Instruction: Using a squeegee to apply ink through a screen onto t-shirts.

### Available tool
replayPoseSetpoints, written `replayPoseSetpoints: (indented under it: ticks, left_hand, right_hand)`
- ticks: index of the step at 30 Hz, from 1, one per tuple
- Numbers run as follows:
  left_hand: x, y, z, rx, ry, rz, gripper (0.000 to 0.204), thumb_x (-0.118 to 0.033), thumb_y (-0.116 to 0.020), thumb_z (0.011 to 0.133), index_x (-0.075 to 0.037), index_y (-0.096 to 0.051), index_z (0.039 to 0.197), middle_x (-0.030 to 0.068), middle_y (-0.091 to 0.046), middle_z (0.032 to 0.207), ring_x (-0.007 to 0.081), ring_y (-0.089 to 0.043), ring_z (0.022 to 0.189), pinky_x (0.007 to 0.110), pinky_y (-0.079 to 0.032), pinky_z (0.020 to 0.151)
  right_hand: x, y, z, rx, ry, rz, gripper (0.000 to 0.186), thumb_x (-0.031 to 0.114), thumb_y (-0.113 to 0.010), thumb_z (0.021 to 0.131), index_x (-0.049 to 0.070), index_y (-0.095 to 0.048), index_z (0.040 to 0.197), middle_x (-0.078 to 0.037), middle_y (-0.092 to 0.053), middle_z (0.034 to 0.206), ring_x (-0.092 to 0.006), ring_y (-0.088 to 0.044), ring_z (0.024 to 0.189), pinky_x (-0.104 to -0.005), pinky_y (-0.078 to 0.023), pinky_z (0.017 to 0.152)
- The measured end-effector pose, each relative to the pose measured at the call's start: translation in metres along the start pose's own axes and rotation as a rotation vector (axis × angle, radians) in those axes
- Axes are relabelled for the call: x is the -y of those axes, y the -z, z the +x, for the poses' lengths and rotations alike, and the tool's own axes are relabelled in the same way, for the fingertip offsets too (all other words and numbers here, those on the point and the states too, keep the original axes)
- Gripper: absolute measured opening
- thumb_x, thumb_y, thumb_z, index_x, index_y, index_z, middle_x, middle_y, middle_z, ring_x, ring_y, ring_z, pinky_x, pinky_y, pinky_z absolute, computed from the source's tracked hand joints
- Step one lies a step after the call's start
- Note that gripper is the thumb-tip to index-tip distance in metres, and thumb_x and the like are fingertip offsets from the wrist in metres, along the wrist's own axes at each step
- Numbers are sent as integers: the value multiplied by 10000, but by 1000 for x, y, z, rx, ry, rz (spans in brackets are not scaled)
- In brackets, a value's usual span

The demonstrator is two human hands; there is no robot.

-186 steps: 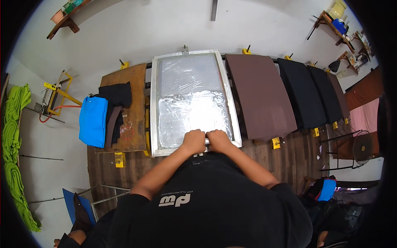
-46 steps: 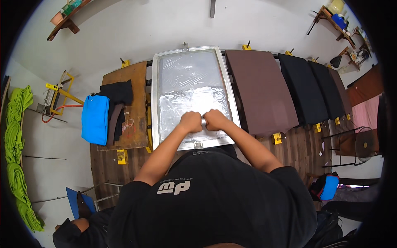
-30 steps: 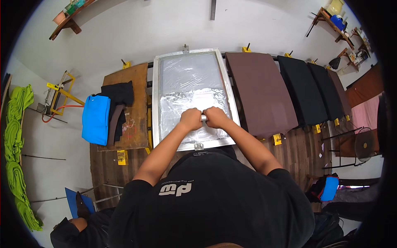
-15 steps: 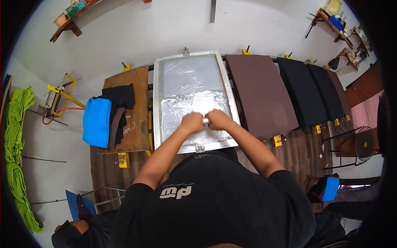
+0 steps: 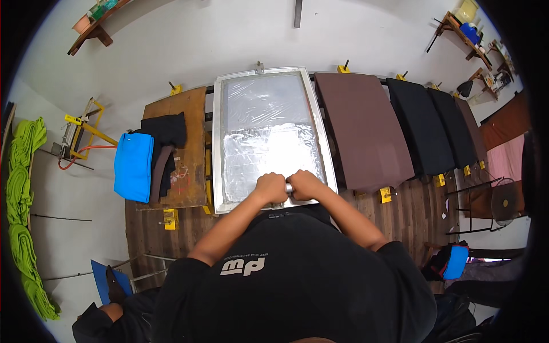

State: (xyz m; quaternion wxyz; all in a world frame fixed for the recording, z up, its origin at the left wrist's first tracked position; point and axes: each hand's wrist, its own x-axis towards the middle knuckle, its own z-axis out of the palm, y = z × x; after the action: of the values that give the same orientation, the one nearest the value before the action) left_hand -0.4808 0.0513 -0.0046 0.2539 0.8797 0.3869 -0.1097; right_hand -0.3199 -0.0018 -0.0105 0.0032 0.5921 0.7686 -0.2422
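A silver-framed printing screen [image 5: 218,143] lies in front of me, with a clear wrinkled film or sheen over its mesh [image 5: 266,100]. At its near end, both my hands grip a squeegee [image 5: 289,188], of which only a bit of silver handle shows between them. My left hand [image 5: 270,187] is closed in a fist on its left part. Close beside it, my right hand [image 5: 306,185] is closed around its right part. The squeegee's blade is hidden under my hands.
Right of the screen, a brown garment [image 5: 363,131] and black garments [image 5: 419,126] cover boards in a row. On the left, a wooden board [image 5: 191,148] carries dark cloths and a folded blue garment [image 5: 133,168]. Yellow brackets [image 5: 171,219] jut from the near edge. Another person [image 5: 111,311] is at lower left.
Both hands have moved toward me with the squeegee, from the lower middle of the screen to its near end. A wider bright patch of mesh now shows beyond them.
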Motion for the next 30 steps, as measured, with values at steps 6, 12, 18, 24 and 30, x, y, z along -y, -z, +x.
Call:
replayPoseSetpoints:
  ticks: [6,12,18,24,30]
  left_hand:
    - [12,46,41,-70,-7,-35,237,-233,-695,708,-75,-769,868,197,-746,929,356,-730,907,449,-586,818]
    - [26,-17,32,-487,-176,-35,148,-104,-629,746,-26,-715,839,195,-674,873,379,-668,827,481,-562,766]
    - [-4,-16,-19,-156,-103,-3,182,-183,-692,700,-32,-735,793,209,-713,833,387,-712,796,478,-582,737]
    - [16,33,37,-107,-6,-49,216,-219,-698,695,-80,-778,840,202,-745,891,376,-734,862,467,-598,790]
    - [28,28,60,-204,1,71,230,-192,-701,696,-35,-768,851,225,-740,900,379,-738,867,465,-601,800]
  right_hand:
    - [-26,34,37,-133,-12,39,151,122,-688,672,15,-708,778,-217,-701,767,-413,-693,790,-474,-561,724]
    - [-28,-31,34,-456,40,6,179,60,-660,705,34,-660,882,-188,-688,847,-398,-673,814,-495,-551,753]
    - [4,-25,-22,-177,2,38,201,113,-692,656,38,-682,841,-195,-694,797,-399,-682,783,-489,-552,731]
    - [-30,25,35,-139,19,56,141,104,-675,651,42,-704,774,-209,-698,761,-421,-688,777,-489,-559,728]
    - [-36,16,65,-236,3,-64,133,102,-697,660,60,-736,780,-226,-712,816,-402,-706,794,-477,-583,756]
